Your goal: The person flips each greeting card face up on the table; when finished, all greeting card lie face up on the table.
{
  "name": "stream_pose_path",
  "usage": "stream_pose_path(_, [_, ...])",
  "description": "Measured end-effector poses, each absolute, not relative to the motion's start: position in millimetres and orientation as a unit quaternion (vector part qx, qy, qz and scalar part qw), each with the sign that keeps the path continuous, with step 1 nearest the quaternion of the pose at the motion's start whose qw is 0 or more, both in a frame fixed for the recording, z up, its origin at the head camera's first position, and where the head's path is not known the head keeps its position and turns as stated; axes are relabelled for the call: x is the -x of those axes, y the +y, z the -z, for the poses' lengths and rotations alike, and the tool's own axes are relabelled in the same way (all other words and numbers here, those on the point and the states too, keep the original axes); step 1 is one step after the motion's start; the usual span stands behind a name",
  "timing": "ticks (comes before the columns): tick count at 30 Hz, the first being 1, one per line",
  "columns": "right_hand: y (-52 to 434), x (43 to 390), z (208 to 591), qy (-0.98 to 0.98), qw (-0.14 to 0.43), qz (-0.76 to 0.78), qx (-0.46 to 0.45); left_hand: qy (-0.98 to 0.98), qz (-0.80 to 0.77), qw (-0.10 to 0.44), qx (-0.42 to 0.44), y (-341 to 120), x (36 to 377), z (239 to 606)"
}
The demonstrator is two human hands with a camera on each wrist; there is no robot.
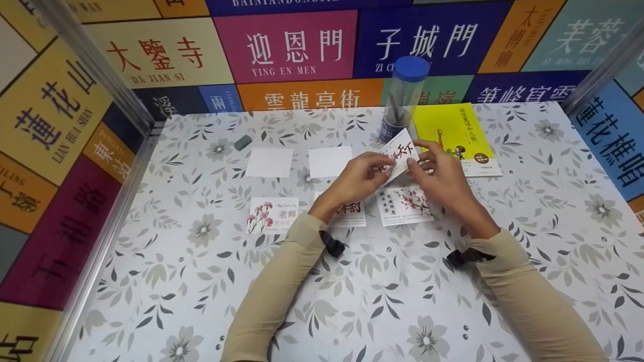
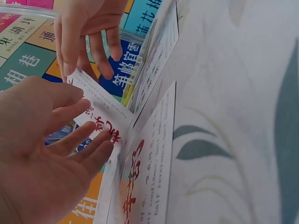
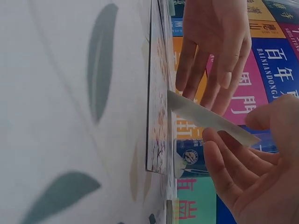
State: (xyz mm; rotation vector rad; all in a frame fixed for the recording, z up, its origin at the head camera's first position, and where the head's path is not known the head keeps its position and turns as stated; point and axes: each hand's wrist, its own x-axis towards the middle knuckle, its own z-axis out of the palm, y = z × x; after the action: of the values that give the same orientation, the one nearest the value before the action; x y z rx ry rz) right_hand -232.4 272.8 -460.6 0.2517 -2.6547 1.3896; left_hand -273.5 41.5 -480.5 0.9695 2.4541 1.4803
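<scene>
Both hands hold one small card (image 1: 401, 151) with red and black calligraphy, tilted above the table. My left hand (image 1: 378, 167) pinches its lower left edge, and my right hand (image 1: 418, 157) pinches its right side. In the left wrist view the left hand's fingers (image 2: 96, 148) lie against the card (image 2: 103, 113), with the right hand (image 2: 88, 44) above. The right wrist view shows the card (image 3: 210, 119) edge-on, between my right hand (image 3: 243, 135) and the left hand (image 3: 212, 70).
Three printed cards lie in a row: a carnation card (image 1: 273, 214), one partly under my left wrist (image 1: 353, 215) and a plum-blossom card (image 1: 405, 204). Behind them are two blank white cards (image 1: 269, 162), a grey eraser (image 1: 242, 142), a blue-capped tube (image 1: 403, 98) and a yellow book (image 1: 455, 131).
</scene>
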Motion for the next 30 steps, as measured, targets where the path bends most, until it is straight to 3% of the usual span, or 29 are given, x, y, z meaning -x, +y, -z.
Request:
stream_pose_path(11, [272,234,459,-0.836,0.071,-0.544,-0.026,0.85,-0.452,0.051,-0.264,39,274,483])
stream_pose_path(18, [277,236,463,-0.906,0.036,-0.42,-0.031,0.834,-0.504,0.055,-0.219,38,277,485])
stream_pose_path(24, [280,234,464,-0.942,-0.003,-0.33,-0.06,0.881,-0.388,-0.003,-0.271,38,283,494])
stream_pose_path(30, [280,234,466,-0.949,-0.032,-0.297,-0.103,0.874,-0.352,-0.019,-0.334,39,281,492])
